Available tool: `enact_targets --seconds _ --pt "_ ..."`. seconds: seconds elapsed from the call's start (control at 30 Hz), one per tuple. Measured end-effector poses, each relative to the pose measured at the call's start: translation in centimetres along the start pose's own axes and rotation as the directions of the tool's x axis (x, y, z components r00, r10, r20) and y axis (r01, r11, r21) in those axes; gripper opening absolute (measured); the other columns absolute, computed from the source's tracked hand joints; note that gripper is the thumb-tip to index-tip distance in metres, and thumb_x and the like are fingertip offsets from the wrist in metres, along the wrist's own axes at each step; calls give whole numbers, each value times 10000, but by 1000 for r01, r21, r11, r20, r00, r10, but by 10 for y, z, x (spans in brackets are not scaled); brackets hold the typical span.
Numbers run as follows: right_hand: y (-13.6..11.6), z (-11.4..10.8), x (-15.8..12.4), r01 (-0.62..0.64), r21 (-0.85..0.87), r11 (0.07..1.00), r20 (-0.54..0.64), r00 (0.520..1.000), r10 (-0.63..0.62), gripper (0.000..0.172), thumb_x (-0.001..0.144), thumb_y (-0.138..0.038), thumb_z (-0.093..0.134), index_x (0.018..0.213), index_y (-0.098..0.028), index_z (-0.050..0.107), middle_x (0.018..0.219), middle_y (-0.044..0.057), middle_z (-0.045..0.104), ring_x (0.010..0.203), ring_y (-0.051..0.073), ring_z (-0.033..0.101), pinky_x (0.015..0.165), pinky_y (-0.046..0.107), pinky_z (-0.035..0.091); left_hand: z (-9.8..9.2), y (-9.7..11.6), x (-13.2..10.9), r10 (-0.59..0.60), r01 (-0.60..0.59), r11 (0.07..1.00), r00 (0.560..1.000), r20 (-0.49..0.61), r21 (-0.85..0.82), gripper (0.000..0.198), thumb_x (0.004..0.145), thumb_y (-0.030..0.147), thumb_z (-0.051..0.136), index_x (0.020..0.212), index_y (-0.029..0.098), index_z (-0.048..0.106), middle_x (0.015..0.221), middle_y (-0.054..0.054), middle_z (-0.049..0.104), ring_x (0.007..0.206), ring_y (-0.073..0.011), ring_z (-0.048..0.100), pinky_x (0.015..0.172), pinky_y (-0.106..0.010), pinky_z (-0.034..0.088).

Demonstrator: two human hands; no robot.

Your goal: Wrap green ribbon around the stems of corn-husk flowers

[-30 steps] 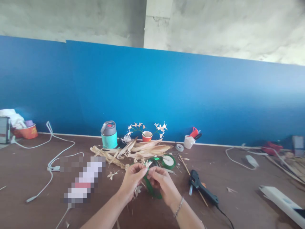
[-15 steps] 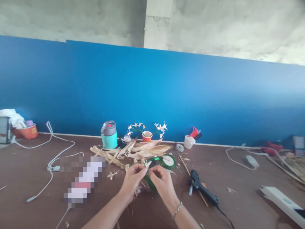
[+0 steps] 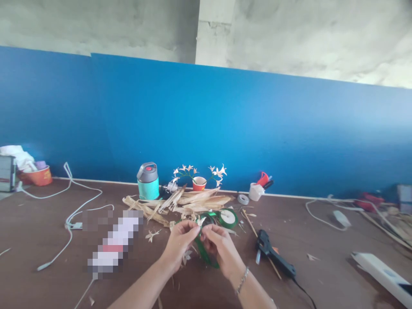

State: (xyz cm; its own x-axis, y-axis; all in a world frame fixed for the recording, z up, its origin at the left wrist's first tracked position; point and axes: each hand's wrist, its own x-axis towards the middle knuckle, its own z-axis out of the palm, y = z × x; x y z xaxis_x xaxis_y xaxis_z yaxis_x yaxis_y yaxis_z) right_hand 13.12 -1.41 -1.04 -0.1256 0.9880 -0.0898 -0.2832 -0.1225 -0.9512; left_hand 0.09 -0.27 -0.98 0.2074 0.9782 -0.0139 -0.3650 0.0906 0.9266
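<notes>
My left hand [image 3: 183, 238] is closed in a pinch around the base of a small white flower [image 3: 201, 221], whose petals point up between my hands. Right beside it, my right hand [image 3: 220, 242] also pinches, its fingertips just under the flower; what they grip is too small to make out. A green band [image 3: 206, 254] curves on or over the table below my hands, partly hidden by the right one. Behind the right hand lies a green-rimmed spool with a white face [image 3: 228, 218]. Loose white flowers [image 3: 152, 235] lie left of my hands.
Dried husks [image 3: 202, 201] spread behind my hands. A paper cup [image 3: 199, 184] stands among flower sprays, near a turquoise flask [image 3: 148, 186]. At right lie a glue gun [image 3: 273, 253], a thin stick [image 3: 249, 223] and a tape roll [image 3: 243, 199]. White cables [image 3: 77, 210] cross the left side.
My right hand has turned slightly and its fingers have shifted up beside the flower. More of the green band shows below. My left hand keeps its pinch nearly unchanged.
</notes>
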Motion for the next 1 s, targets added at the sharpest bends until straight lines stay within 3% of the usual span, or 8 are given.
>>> enact_targets --seconds 0.2,0.3,0.4,0.5,0.6,0.67,0.83,1.0 --pt "-3 4 -1 39 -156 987 -98 994 -54 223 656 -334 633 575 -165 513 470 -60 416 412 54 256 416 211 164 -2 -5 2 -25 25 1000 1000 -19 -7 259 619 337 710 589 138 546 496 42 521 405 -37 315 401 -169 186" --pt "-2 4 -1 129 -341 931 -127 975 -181 156 671 -283 595 586 -178 517 465 -61 405 416 72 289 423 222 221 -1 -6 2 -48 49 999 997 -52 8 263 592 331 725 568 140 546 488 49 493 446 -62 383 445 -177 265" --pt "-1 3 -3 262 -572 778 -87 923 -375 100 687 -221 551 598 -185 527 522 -27 481 476 109 394 469 233 298 1 -5 2 -31 34 999 996 -87 36 258 575 323 733 551 135 558 507 42 508 497 -78 421 506 -186 318" --pt "0 1 -5 349 -779 521 21 845 -535 100 706 -163 504 611 -193 518 571 -9 518 521 124 444 523 235 327 3 -4 1 -47 53 997 993 -108 51 270 577 354 728 564 141 562 501 47 498 486 -80 417 491 -187 309" --pt "-1 1 -7 376 -885 273 143 779 -610 124 733 -137 468 633 -196 509 594 -3 517 531 122 451 536 230 317 3 -8 1 -43 47 998 993 -112 37 282 574 376 728 561 145 567 510 42 499 497 -94 447 502 -197 336" --pt "0 1 -7 374 -913 166 195 755 -626 136 747 -126 455 643 -193 510 605 1 520 541 121 458 538 225 311 3 -11 2 -19 23 999 991 -133 26 276 568 372 734 560 140 584 542 27 531 538 -108 481 545 -208 372" --pt "1 2 -7 352 -936 29 252 723 -644 140 752 -102 466 651 -186 516 616 2 530 585 126 500 563 220 310 3 -15 2 -20 20 1000 989 -145 2 273 579 376 730 573 127 617 557 4 553 545 -115 489 546 -217 386" --pt "2 3 -6 346 -937 -50 292 695 -657 146 761 -98 469 651 -185 508 617 1 524 588 130 505 568 227 307 5 -12 -1 43 -40 999 986 -160 23 273 581 375 731 558 124 624 556 -1 548 564 -121 494 558 -215 386"
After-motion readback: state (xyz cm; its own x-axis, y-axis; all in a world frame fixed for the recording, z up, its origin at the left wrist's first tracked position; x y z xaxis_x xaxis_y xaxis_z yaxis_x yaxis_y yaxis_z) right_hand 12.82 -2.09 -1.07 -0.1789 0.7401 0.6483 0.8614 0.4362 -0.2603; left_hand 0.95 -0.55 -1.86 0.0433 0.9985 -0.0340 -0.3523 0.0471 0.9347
